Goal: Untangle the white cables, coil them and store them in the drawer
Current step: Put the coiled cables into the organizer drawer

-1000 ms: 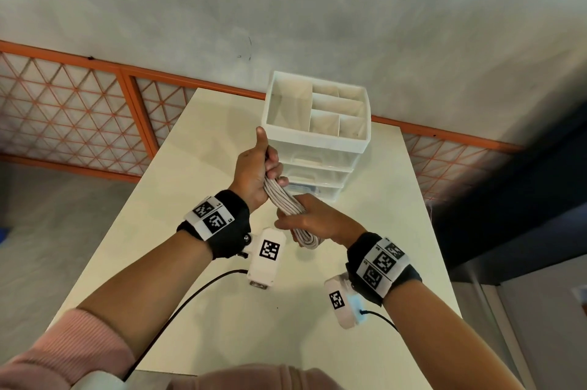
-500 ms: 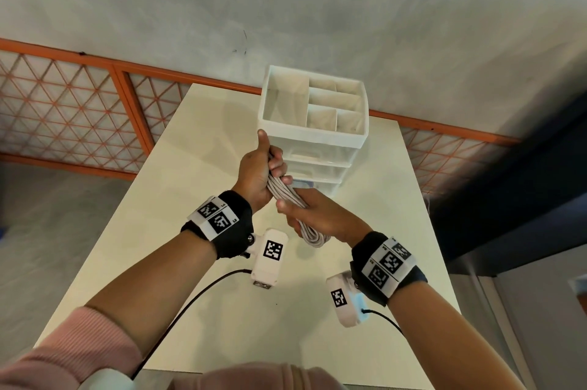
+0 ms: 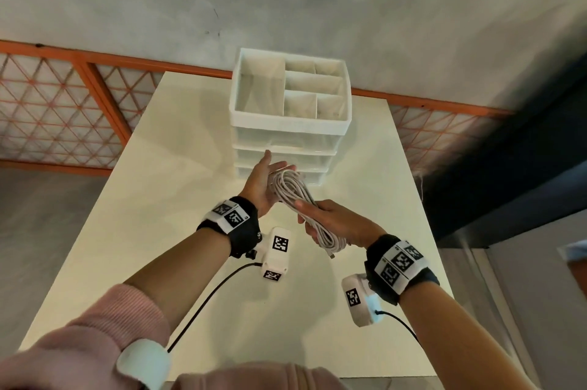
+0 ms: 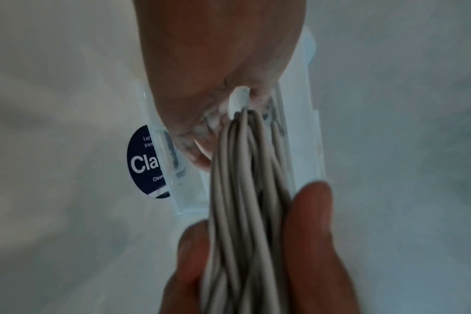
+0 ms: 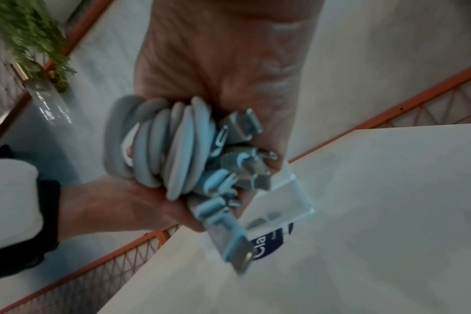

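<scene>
A coiled bundle of white cables (image 3: pixel 293 194) hangs above the table in front of the white drawer unit (image 3: pixel 290 122). My right hand (image 3: pixel 328 219) grips the bundle round its middle, and the plug ends hang out below it. My left hand (image 3: pixel 265 181) is open with its fingers straight, its palm against the bundle's far end. The left wrist view shows the cable strands (image 4: pixel 242 191) running between the right hand's fingers (image 4: pixel 309 233). In the right wrist view the coil (image 5: pixel 159 144) and several connectors (image 5: pixel 242 148) sit in my right fist. All the drawers look closed.
The drawer unit has an open divided tray (image 3: pixel 346 122) on top and stands at the far end of the cream table (image 3: pixel 178 199). A dark blue sticker (image 4: pixel 144 161) is on the unit's front. An orange lattice railing (image 3: pixel 57 110) runs behind the table.
My left hand has let go of the bundle's upper end and opened flat beside it. The right hand still holds the coil and has tilted it a little.
</scene>
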Demonstrator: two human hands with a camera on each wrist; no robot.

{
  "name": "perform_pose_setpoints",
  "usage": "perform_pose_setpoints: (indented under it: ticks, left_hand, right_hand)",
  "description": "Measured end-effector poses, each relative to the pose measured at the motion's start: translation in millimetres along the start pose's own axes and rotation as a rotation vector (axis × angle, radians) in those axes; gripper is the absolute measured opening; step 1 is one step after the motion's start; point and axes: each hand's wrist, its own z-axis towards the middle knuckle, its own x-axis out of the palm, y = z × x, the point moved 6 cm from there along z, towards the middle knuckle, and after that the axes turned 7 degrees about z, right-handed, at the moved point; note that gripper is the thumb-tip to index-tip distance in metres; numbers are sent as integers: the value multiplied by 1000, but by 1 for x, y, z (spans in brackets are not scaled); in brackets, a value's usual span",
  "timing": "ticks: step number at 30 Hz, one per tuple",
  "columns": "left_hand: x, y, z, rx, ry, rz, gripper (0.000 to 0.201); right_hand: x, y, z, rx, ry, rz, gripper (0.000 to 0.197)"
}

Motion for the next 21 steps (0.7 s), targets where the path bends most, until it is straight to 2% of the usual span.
perform_pose_setpoints:
  ticks: [4, 10, 16, 21]
  left_hand:
    - [-1, 2, 22, 64, -143, 32, 62]
    - [-1, 7, 51, 78, -206, 31, 57]
    - [-7, 19, 52, 91, -222, 1, 38]
    - [-22, 43, 29, 103, -203, 62, 40]
  right_hand:
    - [-21, -23, -1, 47, -22, 61, 47]
    - [-40, -40, -2, 64, -48, 93, 50]
    - [-51, -42, -8, 58, -32, 74, 50]
    - [-62, -13, -15, -1, 52, 20, 60]
